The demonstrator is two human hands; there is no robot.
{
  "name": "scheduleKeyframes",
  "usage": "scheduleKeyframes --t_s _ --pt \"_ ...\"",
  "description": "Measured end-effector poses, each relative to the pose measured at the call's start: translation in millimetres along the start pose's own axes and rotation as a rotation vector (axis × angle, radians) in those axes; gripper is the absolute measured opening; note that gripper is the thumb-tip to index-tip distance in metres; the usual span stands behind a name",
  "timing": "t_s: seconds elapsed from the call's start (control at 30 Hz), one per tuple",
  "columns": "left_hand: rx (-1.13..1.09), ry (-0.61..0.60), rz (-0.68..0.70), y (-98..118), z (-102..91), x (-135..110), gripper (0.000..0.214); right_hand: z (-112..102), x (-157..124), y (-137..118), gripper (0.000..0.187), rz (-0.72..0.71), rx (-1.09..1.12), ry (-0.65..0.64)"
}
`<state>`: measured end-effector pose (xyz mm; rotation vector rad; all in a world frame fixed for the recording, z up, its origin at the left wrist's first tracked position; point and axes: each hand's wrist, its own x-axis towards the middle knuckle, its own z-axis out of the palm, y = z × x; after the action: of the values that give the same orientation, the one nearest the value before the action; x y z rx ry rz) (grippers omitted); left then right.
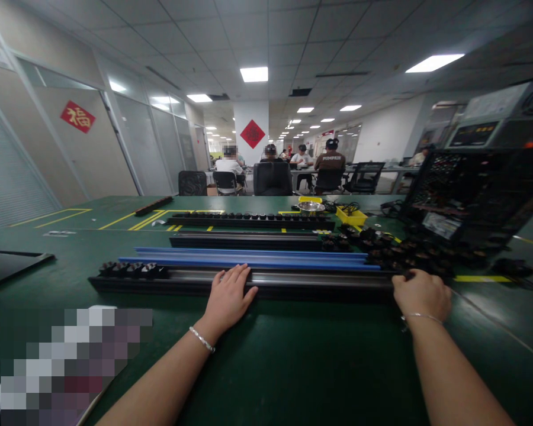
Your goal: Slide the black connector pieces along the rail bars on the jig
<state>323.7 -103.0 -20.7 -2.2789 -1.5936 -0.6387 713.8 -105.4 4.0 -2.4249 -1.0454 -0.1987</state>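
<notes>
A long black rail (pixel 302 290) with a shiny metallic channel lies crosswise in front of me. Several small black parts with silvery tops (pixel 133 269) sit in a row at its left end. My left hand (pixel 231 296) rests over the middle of the rail, its fingers stretched out and the thumb apart. At the rail's right end my right hand (pixel 424 296) is closed, fingers curled; a bit of something dark shows by its fingertips, too hidden to name. Right behind the rail are blue strips (pixel 253 257), lying parallel to it.
Farther back lie another black rail (pixel 240 239) and one filled with small parts (pixel 249 220). Loose black parts (pixel 391 245) are heaped at right, near a yellow bin (pixel 352 216), a metal bowl (pixel 311 207) and an open computer case (pixel 457 201). People sit beyond the green table (pixel 293 367).
</notes>
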Motion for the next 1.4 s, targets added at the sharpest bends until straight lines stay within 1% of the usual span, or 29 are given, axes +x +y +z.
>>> scheduleKeyframes --t_s 0.23,0.3,0.4,0.57,0.77,1.03,1.2,1.4 --pt "0.007 -0.007 0.002 -0.4 0.0 0.2 0.044 3.1 0.6 4.1 0.052 0.028 0.043 0.025" --pt "0.009 -0.004 0.002 0.0 -0.5 0.2 0.044 5.4 0.9 5.8 0.051 0.031 0.066 0.054" --pt "0.005 -0.014 0.003 0.5 -1.2 0.2 0.043 8.5 1.5 8.3 0.049 0.026 0.116 0.097" --pt "0.003 -0.017 -0.002 0.1 -0.4 0.1 0.044 8.2 1.2 9.5 0.045 0.022 0.152 0.116" --pt "0.005 -0.011 0.002 -0.5 1.5 -0.3 0.045 7.4 3.8 10.7 0.050 0.063 0.131 0.096" --pt "0.008 -0.017 0.001 0.0 -0.1 -0.3 0.045 6.3 8.9 16.9 0.054 0.080 0.134 0.101" --pt "0.010 -0.013 0.000 0.8 -1.3 -0.7 0.045 11.5 12.7 22.1 0.049 0.077 0.155 0.163" --pt "0.018 0.002 0.001 0.0 -0.2 -0.9 0.044 22.0 22.4 30.8 0.044 0.127 0.193 0.250"
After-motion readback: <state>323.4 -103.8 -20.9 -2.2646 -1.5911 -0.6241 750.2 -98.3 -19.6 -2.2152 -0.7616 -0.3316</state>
